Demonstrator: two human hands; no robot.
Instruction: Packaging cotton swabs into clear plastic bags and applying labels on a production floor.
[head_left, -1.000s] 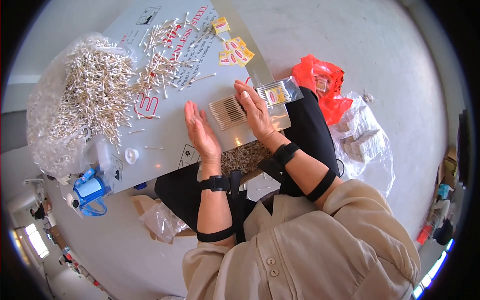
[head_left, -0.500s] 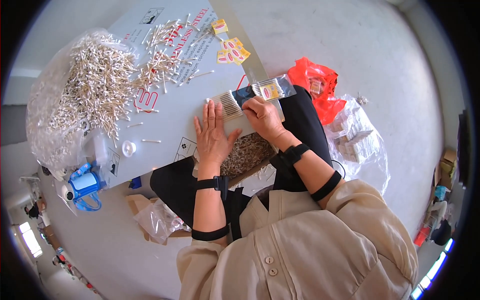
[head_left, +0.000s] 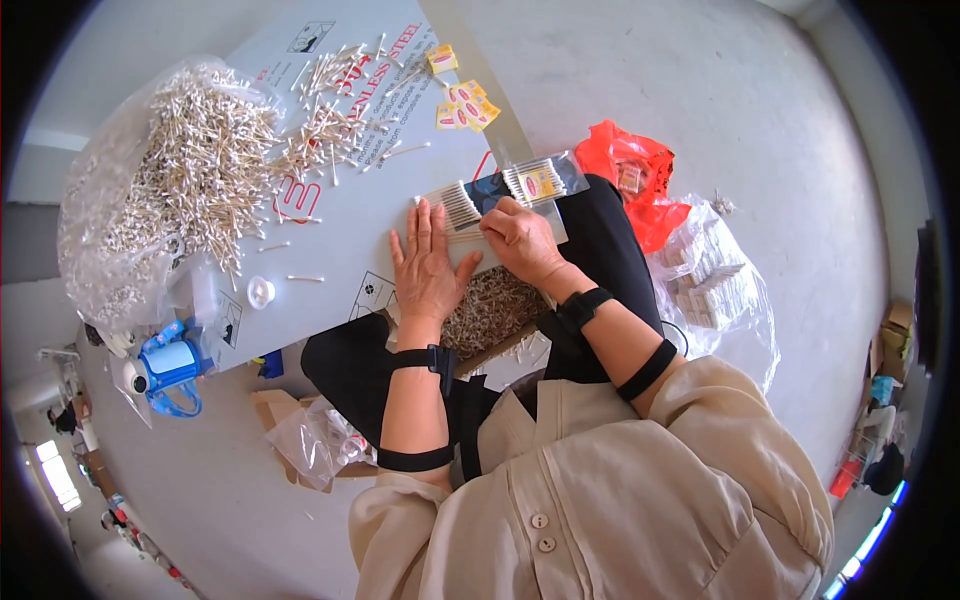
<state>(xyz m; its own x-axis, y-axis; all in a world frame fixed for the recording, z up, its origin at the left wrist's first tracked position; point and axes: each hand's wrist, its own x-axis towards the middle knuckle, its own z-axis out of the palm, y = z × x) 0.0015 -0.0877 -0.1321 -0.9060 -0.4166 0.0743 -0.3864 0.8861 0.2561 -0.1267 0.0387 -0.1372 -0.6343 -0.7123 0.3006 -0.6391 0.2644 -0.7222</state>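
My left hand [head_left: 428, 275] lies flat on the grey table edge, fingers stretched out, the tips at the left ends of a row of cotton swabs [head_left: 456, 206] laid side by side. Facing it, my right hand [head_left: 522, 245] is closed, its fingertips pinched at the right end of a cotton swab [head_left: 462, 237] just below the row. The fingers partly hide that end. Beyond the right hand, a clear pack [head_left: 572, 172] holds a second row of swabs with a yellow card [head_left: 540, 185] on it. Below the hands, a box of swabs [head_left: 495, 310] rests between my legs.
A large clear bag of loose swabs [head_left: 200, 160] spreads over the table's left. More swabs [head_left: 335, 130] and yellow cards [head_left: 467, 106] lie farther back. A small white cup [head_left: 260, 292] and blue bottle [head_left: 172, 362] stand at left. Red [head_left: 640, 170] and clear bags [head_left: 710, 280] lie at right.
My right hand has shifted slightly toward me, from the right end of the swab row to just below it. The left hand stays flat in nearly the same place.
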